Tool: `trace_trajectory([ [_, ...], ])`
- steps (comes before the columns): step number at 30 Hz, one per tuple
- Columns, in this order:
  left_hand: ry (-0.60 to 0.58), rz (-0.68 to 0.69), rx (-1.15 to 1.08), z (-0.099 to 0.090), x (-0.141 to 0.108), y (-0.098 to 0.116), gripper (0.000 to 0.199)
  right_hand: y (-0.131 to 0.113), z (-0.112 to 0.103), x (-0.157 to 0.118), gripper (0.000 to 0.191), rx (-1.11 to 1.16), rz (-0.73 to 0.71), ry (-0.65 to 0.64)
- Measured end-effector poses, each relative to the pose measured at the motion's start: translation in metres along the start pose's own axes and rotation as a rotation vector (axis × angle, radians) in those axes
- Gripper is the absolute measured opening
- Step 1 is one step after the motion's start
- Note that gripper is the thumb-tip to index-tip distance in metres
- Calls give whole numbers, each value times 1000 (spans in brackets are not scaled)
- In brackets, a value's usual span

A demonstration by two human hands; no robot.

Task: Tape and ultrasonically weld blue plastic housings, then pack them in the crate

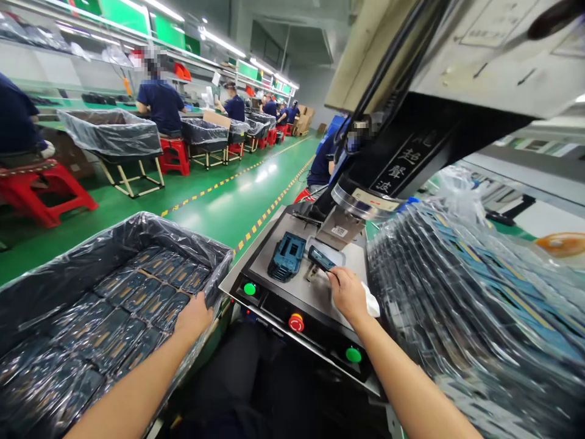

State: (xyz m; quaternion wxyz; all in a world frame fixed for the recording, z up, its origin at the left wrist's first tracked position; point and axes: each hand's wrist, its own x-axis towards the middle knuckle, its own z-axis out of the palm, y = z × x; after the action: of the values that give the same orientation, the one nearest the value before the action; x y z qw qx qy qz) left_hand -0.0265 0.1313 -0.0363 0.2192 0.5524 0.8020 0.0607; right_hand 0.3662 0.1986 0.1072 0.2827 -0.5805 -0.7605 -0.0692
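Observation:
My right hand (350, 297) is closed on one end of a dark flat part (322, 258), which it holds over the machine's metal plate (261, 263), under the press head (339, 227). Left of that part, a teal and black plastic housing (289, 255) lies on the plate. At the near right edge of a lined bin (137, 227) is my left hand (194, 317), its fingers curled by the plastic liner; what they hold, if anything, is hidden. Rows of dark parts under clear film (141, 299) fill the bin.
Green buttons (249, 289) and a red stop button (296, 322) line the machine's front. Tall stacked clear trays with teal parts (475, 292) stand at right. Seated people (159, 100), red stools (173, 156) and lined bins are beyond the green floor.

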Motion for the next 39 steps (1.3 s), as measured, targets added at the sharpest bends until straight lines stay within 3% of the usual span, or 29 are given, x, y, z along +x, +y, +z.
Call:
trace_trajectory([
  [4, 15, -7, 38, -1, 1, -2, 46, -35, -25, -53, 29, 221, 118, 58],
  [6, 108, 8, 55, -2, -3, -1, 52, -48, -33, -79, 30, 363, 236, 31],
  [10, 411, 263, -150, -4, -32, 20, 42, -62, -34, -117, 38, 742, 522, -75],
  [12, 427, 395, -356, -6, -57, 43, 38, -64, -30, -128, 42, 946, 658, -113],
  [14, 322, 449, -587, -9, -84, 72, 40, -68, -24, -136, 43, 1131, 786, -185],
  [17, -70, 509, -917, -13, -114, 112, 48, -76, -12, -147, 46, 1339, 905, -440],
  [20, -392, 513, -908, -12, -123, 132, 48, -83, 1, -159, 49, 1427, 956, -626],
  [23, -503, 402, -828, -6, -119, 133, 34, -84, 13, -170, 45, 1299, 898, -631],
  [29, -564, 156, -844, 4, -120, 123, 27, -79, 18, -176, 19, 801, 524, -604],
  [33, -562, 191, -775, 9, -120, 119, 20, -84, 13, -175, 19, 698, 457, -622],
  [39, -390, 327, -539, 10, -119, 118, 21, -88, 13, -173, 22, 682, 454, -582],
])
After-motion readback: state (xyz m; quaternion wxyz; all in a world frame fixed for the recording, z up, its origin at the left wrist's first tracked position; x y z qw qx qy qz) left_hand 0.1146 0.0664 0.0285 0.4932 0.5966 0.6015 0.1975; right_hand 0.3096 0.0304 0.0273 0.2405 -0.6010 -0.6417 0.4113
